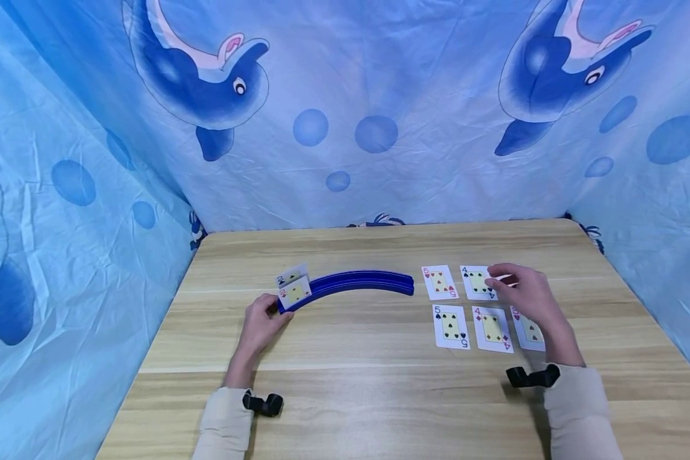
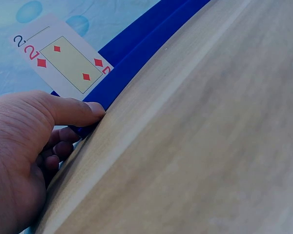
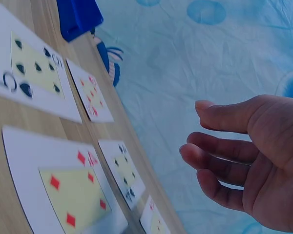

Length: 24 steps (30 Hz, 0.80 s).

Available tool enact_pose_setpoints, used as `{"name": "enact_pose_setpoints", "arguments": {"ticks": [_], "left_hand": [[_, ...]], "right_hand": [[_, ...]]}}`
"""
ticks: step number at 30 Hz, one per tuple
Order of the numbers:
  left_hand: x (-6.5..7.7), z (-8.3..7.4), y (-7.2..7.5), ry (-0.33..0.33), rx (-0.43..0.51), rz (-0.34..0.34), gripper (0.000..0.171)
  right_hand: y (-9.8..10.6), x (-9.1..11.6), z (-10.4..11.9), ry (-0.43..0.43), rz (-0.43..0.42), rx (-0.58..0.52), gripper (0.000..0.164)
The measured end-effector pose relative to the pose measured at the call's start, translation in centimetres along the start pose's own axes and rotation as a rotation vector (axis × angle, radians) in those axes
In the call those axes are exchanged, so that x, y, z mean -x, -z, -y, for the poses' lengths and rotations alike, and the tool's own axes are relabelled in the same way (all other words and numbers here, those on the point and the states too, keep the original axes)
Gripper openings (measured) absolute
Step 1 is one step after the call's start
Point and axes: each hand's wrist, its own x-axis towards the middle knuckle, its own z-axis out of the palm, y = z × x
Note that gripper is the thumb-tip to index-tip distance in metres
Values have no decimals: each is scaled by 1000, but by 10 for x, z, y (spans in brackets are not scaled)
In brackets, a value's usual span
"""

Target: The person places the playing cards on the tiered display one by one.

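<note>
My left hand (image 1: pixel 260 324) grips the left end of a curved blue card holder (image 1: pixel 362 280), thumb along its front and fingers behind. Two playing cards stand there, leaning back. In front is the two of diamonds (image 2: pixel 71 58); behind it a black two (image 1: pixel 292 273) shows only in part. Over the loose cards at the right hovers my right hand (image 1: pixel 523 291), fingers loosely bent and nothing between them. Beneath or beside it lie the four of spades (image 1: pixel 476 281), the four of diamonds (image 1: pixel 492 328) and a red-pipped card (image 1: pixel 528 329), partly covered by the hand.
Left of these lie a five of hearts (image 1: pixel 439 282) and a five of spades (image 1: pixel 451 326), all face up in two rows. The right wrist view shows another red card (image 3: pixel 154 222) at its lower edge. Blue dolphin cloth (image 1: pixel 345 83) hangs behind the wooden table (image 1: pixel 345 396).
</note>
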Motion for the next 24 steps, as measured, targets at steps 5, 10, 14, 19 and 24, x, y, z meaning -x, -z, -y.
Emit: {"name": "enact_pose_setpoints", "arguments": {"ticks": [5, 10, 14, 19, 24], "left_hand": [[1, 0, 0, 5, 13, 2, 38], [2, 0, 1, 3, 10, -8, 38], [2, 0, 1, -2, -2, -12, 37], [2, 0, 1, 2, -1, -7, 37], [2, -1, 1, -11, 0, -16, 37]], "right_hand": [[6, 2, -13, -17, -4, 16, 36], [8, 2, -25, -56, 21, 35, 35], [7, 1, -34, -95, 36, 52, 37], [4, -1, -45, -132, 49, 62, 42], [2, -4, -53, -151, 75, 66, 45]]}}
